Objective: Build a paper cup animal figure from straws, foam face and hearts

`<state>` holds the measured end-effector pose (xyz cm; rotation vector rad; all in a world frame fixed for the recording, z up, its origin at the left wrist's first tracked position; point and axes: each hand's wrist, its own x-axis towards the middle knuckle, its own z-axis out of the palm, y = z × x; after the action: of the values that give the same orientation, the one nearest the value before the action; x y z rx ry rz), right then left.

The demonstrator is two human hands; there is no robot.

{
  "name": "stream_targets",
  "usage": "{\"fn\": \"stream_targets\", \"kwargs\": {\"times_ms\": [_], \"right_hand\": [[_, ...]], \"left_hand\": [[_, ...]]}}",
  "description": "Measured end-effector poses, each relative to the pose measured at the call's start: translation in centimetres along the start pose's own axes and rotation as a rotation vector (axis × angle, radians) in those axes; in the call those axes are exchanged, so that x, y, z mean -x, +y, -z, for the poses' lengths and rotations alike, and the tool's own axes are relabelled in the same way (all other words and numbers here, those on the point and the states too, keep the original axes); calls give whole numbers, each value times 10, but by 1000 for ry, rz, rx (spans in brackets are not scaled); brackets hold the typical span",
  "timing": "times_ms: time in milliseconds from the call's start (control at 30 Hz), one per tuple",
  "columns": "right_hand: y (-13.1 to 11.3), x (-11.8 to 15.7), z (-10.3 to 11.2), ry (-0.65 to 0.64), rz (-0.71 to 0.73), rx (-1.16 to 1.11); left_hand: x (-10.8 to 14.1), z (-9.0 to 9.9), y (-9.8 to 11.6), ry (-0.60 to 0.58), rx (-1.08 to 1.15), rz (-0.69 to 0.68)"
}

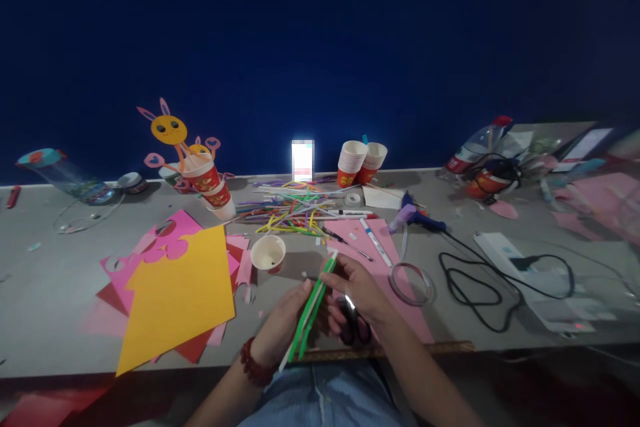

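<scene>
Green and white pipe cleaners [311, 312] lie lengthwise between my hands, close to the table's front edge. My left hand [287, 320], with a dark red bead bracelet at its wrist, is wrapped round their lower part. At their upper part my right hand [353, 287] pinches them between thumb and fingers. Dark-handled scissors [354, 330] show just under my right hand; whether its lower fingers touch them is hard to tell. A paper cup [269, 255] stands beyond my left hand.
Yellow paper [185, 293] covers pink and red sheets at left. Loose pipe cleaners [290, 210] are heaped at centre back, near stacked cups [351, 163]. At right are pink paper [400, 280], a glue gun [423, 217], its black cable and a power strip [520, 273].
</scene>
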<state>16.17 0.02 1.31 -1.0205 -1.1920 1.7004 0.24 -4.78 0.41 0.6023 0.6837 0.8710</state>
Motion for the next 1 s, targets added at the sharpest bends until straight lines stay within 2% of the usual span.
{"fn": "stream_targets", "kwargs": {"times_ms": [67, 133, 200, 300, 467, 667, 733, 833, 1000], "right_hand": [[0, -1, 1, 9, 12, 60], [-1, -1, 2, -1, 27, 95], [-1, 0, 1, -4, 42, 121], [0, 0, 1, -5, 79, 201], [0, 2, 3, -39, 88, 291], [-3, 1, 1, -17, 124, 415], [-3, 1, -1, -54, 133, 430], [-1, 2, -5, -137, 148, 459], [4, 4, -13, -109, 171, 552]], "left_hand": [[2, 0, 4, 72, -143, -124], [3, 2, 8, 92, -334, -204], [2, 5, 10, 128, -473, -249], [-1, 9, 6, 180, -533, -277], [-1, 13, 0, 217, -738, -357], [7, 11, 9, 195, -1092, -517], [8, 11, 13, 243, -1107, -556], [5, 13, 20, 304, -997, -611], [0, 11, 29, 268, -793, -620]]}}
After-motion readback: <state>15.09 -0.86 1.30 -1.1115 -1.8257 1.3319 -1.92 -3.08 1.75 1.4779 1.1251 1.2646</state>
